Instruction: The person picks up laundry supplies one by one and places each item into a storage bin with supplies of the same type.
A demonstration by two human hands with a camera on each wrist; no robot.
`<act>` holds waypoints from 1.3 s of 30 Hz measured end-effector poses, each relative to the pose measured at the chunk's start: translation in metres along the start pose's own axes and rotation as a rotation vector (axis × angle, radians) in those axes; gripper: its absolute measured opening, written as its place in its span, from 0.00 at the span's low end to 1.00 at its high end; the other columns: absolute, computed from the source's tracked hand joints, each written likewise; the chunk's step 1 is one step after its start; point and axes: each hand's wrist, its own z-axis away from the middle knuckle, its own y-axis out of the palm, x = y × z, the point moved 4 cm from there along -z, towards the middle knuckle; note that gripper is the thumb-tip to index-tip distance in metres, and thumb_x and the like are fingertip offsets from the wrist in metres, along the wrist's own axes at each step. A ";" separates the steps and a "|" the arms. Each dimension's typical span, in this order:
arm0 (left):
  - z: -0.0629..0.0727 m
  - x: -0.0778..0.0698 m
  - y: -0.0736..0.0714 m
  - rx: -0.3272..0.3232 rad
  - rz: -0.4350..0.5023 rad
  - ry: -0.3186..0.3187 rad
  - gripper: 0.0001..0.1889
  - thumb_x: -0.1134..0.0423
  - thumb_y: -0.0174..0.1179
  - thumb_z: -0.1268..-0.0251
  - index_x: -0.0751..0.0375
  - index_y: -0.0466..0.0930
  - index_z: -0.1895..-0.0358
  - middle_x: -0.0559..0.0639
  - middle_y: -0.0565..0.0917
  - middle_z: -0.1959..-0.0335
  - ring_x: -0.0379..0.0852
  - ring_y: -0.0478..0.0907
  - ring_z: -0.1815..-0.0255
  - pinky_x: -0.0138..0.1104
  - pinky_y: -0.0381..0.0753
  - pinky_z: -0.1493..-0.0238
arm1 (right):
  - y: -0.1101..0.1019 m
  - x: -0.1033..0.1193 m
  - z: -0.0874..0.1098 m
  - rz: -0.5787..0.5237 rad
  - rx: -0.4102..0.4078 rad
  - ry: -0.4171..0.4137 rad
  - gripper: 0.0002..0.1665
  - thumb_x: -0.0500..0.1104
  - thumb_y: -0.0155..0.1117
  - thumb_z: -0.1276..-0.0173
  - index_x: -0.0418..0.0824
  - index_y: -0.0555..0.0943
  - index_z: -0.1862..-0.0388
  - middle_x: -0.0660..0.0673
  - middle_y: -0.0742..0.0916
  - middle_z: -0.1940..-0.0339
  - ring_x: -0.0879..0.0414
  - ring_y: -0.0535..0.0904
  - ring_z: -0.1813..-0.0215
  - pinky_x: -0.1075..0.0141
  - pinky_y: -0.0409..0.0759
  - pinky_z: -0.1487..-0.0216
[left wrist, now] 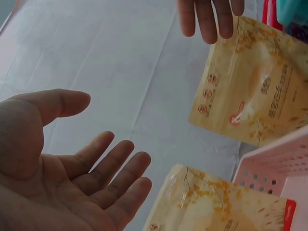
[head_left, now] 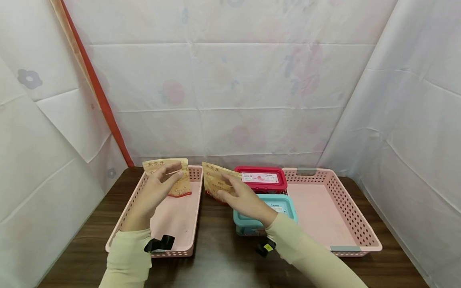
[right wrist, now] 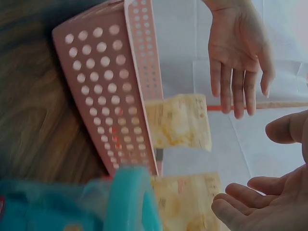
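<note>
A yellow stand-up pouch [head_left: 183, 185] with a red bottom edge stands in the far part of the left pink basket [head_left: 176, 228]. My left hand [head_left: 153, 196] hovers in front of it, fingers relaxed and nothing in them; the palm [left wrist: 62, 187] shows bare in the left wrist view. A second, similar pouch [head_left: 213, 179] stands upright on the table just right of that basket. My right hand [head_left: 246, 200] is in front of this pouch, thumb and fingers apart. In the right wrist view a gap shows between the right fingers [right wrist: 260, 192] and the pouch [right wrist: 187, 202].
Beside the right hand stand a box with a red lid [head_left: 282, 182] and, nearer, one with a teal lid [head_left: 239, 220], partly behind the forearm. A right pink basket [head_left: 313, 204] lies beyond them. White sheeting [head_left: 230, 80] hangs behind the dark wooden table [head_left: 216, 248].
</note>
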 end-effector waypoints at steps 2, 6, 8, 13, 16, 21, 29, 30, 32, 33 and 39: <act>0.001 0.000 0.004 -0.003 0.018 -0.002 0.30 0.53 0.57 0.23 0.65 0.64 0.26 0.60 0.67 0.27 0.59 0.62 0.27 0.58 0.61 0.30 | -0.006 -0.004 0.006 -0.008 -0.007 0.000 0.41 0.54 0.58 0.23 0.42 0.57 0.19 0.43 0.68 0.24 0.47 0.65 0.26 0.45 0.71 0.33; 0.003 -0.003 0.010 -0.015 0.047 0.007 0.29 0.55 0.58 0.24 0.64 0.66 0.27 0.59 0.69 0.29 0.58 0.64 0.28 0.58 0.60 0.29 | -0.017 -0.007 0.015 -0.008 -0.029 -0.005 0.42 0.54 0.59 0.24 0.43 0.57 0.19 0.43 0.68 0.24 0.49 0.62 0.24 0.43 0.69 0.32; 0.004 -0.004 0.013 -0.014 0.057 0.014 0.28 0.56 0.57 0.24 0.65 0.66 0.27 0.59 0.69 0.29 0.57 0.64 0.28 0.57 0.60 0.29 | -0.021 -0.010 0.018 0.002 -0.035 0.003 0.42 0.56 0.60 0.24 0.43 0.57 0.19 0.44 0.68 0.24 0.50 0.62 0.24 0.44 0.68 0.31; 0.002 -0.002 0.017 -0.013 0.040 0.015 0.28 0.54 0.58 0.24 0.63 0.67 0.28 0.59 0.71 0.30 0.56 0.66 0.29 0.55 0.63 0.30 | -0.027 -0.015 0.025 0.031 -0.058 0.032 0.42 0.57 0.60 0.25 0.45 0.59 0.20 0.46 0.68 0.24 0.52 0.64 0.25 0.47 0.69 0.31; -0.002 0.001 0.020 -0.015 0.026 0.006 0.27 0.54 0.58 0.24 0.63 0.69 0.29 0.61 0.72 0.31 0.57 0.67 0.30 0.55 0.64 0.31 | -0.030 -0.018 0.028 0.049 -0.078 0.028 0.42 0.57 0.60 0.25 0.45 0.59 0.20 0.47 0.69 0.25 0.52 0.64 0.26 0.46 0.70 0.32; -0.007 0.004 0.027 -0.010 0.047 -0.037 0.25 0.56 0.56 0.23 0.62 0.69 0.29 0.61 0.71 0.32 0.56 0.68 0.31 0.50 0.70 0.35 | -0.037 -0.023 0.029 0.085 -0.111 0.023 0.40 0.55 0.61 0.25 0.46 0.61 0.20 0.47 0.71 0.26 0.51 0.67 0.28 0.47 0.73 0.34; -0.016 0.015 0.035 0.016 0.064 -0.060 0.26 0.54 0.56 0.23 0.61 0.69 0.29 0.60 0.71 0.33 0.60 0.70 0.33 0.50 0.72 0.38 | -0.045 -0.025 0.032 0.133 -0.144 0.020 0.39 0.51 0.61 0.25 0.42 0.61 0.21 0.42 0.71 0.27 0.48 0.68 0.28 0.45 0.75 0.37; -0.018 0.016 0.036 0.012 0.065 -0.060 0.26 0.53 0.56 0.23 0.62 0.69 0.29 0.60 0.72 0.33 0.60 0.70 0.34 0.50 0.72 0.38 | -0.046 -0.026 0.032 0.140 -0.144 0.011 0.39 0.51 0.61 0.25 0.41 0.61 0.21 0.41 0.71 0.27 0.48 0.67 0.28 0.45 0.75 0.37; -0.021 0.018 0.038 0.001 0.067 -0.065 0.27 0.52 0.57 0.24 0.62 0.69 0.29 0.59 0.72 0.34 0.59 0.71 0.35 0.49 0.73 0.40 | -0.047 -0.026 0.031 0.163 -0.143 -0.002 0.39 0.50 0.61 0.25 0.41 0.61 0.21 0.39 0.71 0.27 0.47 0.68 0.28 0.45 0.75 0.37; -0.023 0.019 0.038 -0.004 0.069 -0.070 0.27 0.53 0.57 0.24 0.63 0.69 0.29 0.59 0.72 0.34 0.59 0.71 0.35 0.48 0.74 0.41 | -0.047 -0.027 0.030 0.174 -0.141 -0.003 0.39 0.49 0.62 0.25 0.40 0.61 0.21 0.39 0.72 0.27 0.47 0.68 0.28 0.45 0.74 0.36; -0.034 0.025 0.044 -0.010 0.010 -0.097 0.29 0.52 0.55 0.23 0.63 0.65 0.27 0.61 0.71 0.32 0.59 0.70 0.34 0.48 0.77 0.46 | -0.050 -0.033 0.021 0.198 -0.119 0.029 0.38 0.49 0.62 0.25 0.41 0.61 0.21 0.39 0.73 0.29 0.47 0.68 0.28 0.47 0.71 0.33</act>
